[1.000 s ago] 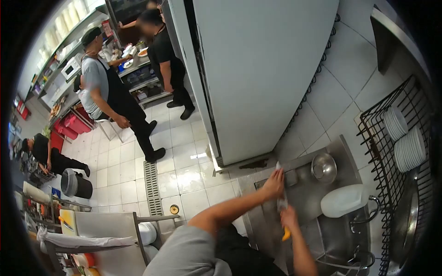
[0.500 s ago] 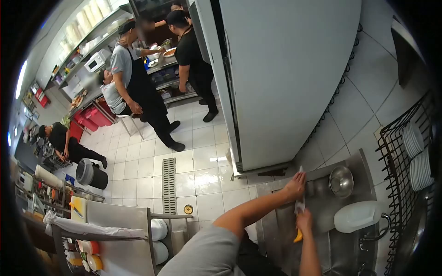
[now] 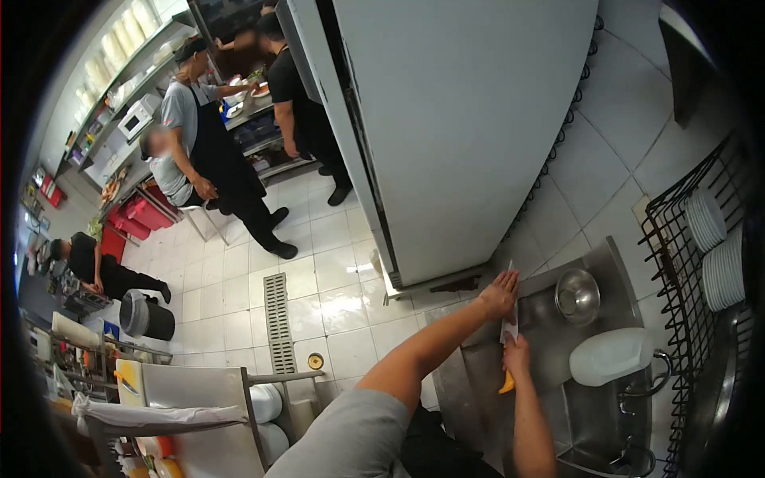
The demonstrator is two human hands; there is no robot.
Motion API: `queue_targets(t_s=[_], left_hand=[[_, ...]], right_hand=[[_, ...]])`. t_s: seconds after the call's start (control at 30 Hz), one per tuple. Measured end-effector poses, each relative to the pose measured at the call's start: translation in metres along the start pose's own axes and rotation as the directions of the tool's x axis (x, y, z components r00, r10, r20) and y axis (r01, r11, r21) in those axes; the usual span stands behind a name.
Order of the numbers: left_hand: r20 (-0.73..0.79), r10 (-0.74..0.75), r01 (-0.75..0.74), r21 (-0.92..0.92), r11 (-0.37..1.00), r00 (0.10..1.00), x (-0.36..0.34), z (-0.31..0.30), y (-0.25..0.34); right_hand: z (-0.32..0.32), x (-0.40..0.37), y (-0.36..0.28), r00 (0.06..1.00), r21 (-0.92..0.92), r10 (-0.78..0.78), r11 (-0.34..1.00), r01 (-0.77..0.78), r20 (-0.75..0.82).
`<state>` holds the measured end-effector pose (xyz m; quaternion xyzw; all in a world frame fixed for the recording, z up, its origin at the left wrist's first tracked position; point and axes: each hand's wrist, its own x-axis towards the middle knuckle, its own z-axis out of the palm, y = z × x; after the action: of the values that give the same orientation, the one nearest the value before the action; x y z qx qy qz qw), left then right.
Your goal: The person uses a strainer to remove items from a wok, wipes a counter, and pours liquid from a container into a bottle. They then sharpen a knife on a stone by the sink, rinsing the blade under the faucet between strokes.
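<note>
A knife with a yellow handle (image 3: pixel 507 385) and a pale blade (image 3: pixel 511 327) is held over the metal sink (image 3: pixel 550 319). My right hand (image 3: pixel 517 355) grips it where handle and blade meet. Farther up, my left hand (image 3: pixel 500 295) is closed around the blade near its tip, which pokes out past the fingers. Whether anything lies between those fingers and the blade is hidden. Just right of my hands are a metal bowl (image 3: pixel 577 296) and a whitish plastic jug (image 3: pixel 612 355) lying on its side, both in the sink area.
A faucet (image 3: pixel 633 390) stands at the sink's right side. Stacked plates (image 3: pixel 723 275) sit in a black wire rack (image 3: pixel 677 231). Ahead rises a tall white cabinet (image 3: pixel 454 143). Several people (image 3: pixel 219 151) are across the tiled floor, near a bin (image 3: pixel 147 315) and shelves.
My view has shifted, so the surroundings sit farther left and up. My left hand stays around the blade near the tip, my right hand at the handle.
</note>
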<state>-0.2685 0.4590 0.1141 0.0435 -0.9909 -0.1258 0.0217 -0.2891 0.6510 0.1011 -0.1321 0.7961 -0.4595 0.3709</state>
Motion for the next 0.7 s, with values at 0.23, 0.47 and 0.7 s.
queue_targets(t_s=[0.23, 0.47, 0.7], left_hand=[[-0.010, -0.126, 0.126, 0.060, 0.990, 0.992, -0.139, 0.025, 0.099], [-0.130, 0.026, -0.022, 0.029, 0.999, 0.991, -0.029, 0.004, 0.016], [-0.142, -0.080, 0.094, 0.097, 0.991, 0.987, -0.093, 0.053, 0.055]], right_hand=[[-0.009, -0.164, 0.026, 0.952, -0.176, 0.229, 0.965, -0.195, 0.203], [-0.003, -0.029, 0.004, 1.000, -0.093, 0.007, 0.996, -0.006, 0.006], [0.008, -0.096, 0.038, 0.995, -0.237, 0.075, 0.970, -0.058, 0.063]])
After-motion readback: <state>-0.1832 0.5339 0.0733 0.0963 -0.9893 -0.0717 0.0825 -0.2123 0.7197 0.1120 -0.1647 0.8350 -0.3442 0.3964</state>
